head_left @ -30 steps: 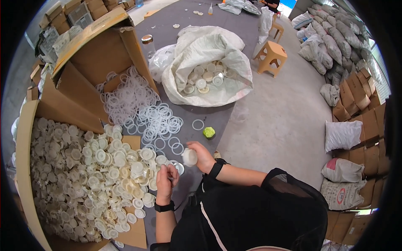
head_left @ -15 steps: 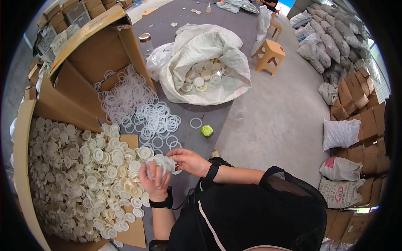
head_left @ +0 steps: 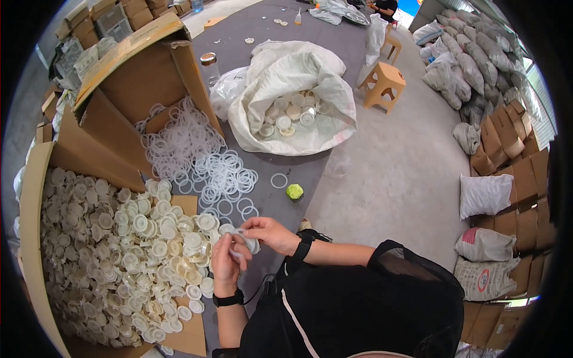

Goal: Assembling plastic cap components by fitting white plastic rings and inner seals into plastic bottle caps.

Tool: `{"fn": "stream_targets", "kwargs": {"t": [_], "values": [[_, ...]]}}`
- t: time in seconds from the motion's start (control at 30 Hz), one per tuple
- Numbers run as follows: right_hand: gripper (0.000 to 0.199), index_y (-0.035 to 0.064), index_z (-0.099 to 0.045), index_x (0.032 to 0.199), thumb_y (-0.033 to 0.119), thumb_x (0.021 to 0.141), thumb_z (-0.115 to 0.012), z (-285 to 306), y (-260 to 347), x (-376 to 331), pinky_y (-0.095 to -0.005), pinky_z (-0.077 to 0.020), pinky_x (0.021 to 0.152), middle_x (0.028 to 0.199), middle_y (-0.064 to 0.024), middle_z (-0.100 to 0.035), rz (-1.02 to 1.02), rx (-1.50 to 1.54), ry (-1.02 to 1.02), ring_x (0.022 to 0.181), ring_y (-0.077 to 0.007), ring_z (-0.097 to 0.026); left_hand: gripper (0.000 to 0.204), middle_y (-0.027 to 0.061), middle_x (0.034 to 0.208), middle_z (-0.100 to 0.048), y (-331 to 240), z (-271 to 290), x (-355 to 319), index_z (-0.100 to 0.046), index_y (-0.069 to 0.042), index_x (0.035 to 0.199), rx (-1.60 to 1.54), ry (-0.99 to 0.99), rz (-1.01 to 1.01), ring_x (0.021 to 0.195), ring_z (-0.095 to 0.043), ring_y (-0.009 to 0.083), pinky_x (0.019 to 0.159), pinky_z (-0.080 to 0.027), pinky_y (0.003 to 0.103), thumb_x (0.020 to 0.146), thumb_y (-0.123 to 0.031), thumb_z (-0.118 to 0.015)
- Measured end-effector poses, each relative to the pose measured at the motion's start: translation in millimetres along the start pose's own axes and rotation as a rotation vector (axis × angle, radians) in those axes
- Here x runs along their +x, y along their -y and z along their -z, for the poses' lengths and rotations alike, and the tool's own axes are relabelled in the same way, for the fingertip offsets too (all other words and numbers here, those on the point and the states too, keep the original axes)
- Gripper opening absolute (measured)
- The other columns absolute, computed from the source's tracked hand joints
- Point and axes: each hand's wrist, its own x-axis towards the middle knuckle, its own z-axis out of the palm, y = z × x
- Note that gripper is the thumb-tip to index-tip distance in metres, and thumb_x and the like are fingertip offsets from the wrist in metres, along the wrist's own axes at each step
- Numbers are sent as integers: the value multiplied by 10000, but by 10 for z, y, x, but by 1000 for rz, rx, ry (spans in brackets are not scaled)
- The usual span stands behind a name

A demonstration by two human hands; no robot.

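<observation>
My left hand [head_left: 225,261] is closed, its fingers pinching a round white plastic lid [head_left: 247,240] just above the table edge. From the other side, my right hand [head_left: 270,235] grips the rim of the same lid with thumb and fingertips. The fingers partly cover the lid, and whether a ring sits on it I cannot tell. Beside my left hand, a large heap of whitish plastic lids [head_left: 143,250] spills from an open cardboard box [head_left: 37,238]. Ahead of the hands lies a pile of translucent sealing rings [head_left: 230,179], some spread loose on the table.
An open white woven sack [head_left: 250,128] with several lids inside stands on the grey table [head_left: 271,206]. Near it are a lone ring [head_left: 279,181], a green faceted object [head_left: 294,191] and a clear jar [head_left: 209,68]. Orange stools [head_left: 382,83] stand on the floor at right.
My left hand has shifted slightly right and down and is less blurred. The lid between my hands has tilted. My right hand has barely moved.
</observation>
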Motion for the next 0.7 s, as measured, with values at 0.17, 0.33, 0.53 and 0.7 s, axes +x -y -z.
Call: {"fn": "stream_targets", "kwargs": {"t": [0.17,0.33,0.53,0.7], "values": [[183,25,-529,953,103,788,-551,5,91,-49,-203,-410,683,851,-11,-558,90,-15,-59,762,-65,-517,157,125,723,-599,107,67,-5,-552,43,885,187,-403,-264,440,-522,124,391,-427,202,802,-89,-539],[171,16,-528,948,89,794,-544,13,91,-49,-209,-414,716,861,-16,-563,141,-7,-44,783,-74,-526,180,100,756,-603,119,59,-19,-564,36,938,179,-433,-274,523,-548,119,457,-444,208,797,-74,-545],[179,38,-519,987,128,834,-493,38,96,-62,-255,-418,752,948,-25,-539,186,143,-57,863,-97,-513,176,69,715,-585,159,122,-25,-568,35,932,217,-450,-302,540,-529,111,477,-422,207,774,-43,-569],[180,45,-508,1003,122,848,-456,44,95,-39,-302,-417,783,977,-38,-528,190,256,-25,900,-137,-511,107,47,724,-564,148,-8,-46,-587,23,862,71,-466,-330,577,-512,99,498,-415,204,762,-10,-568]]}}
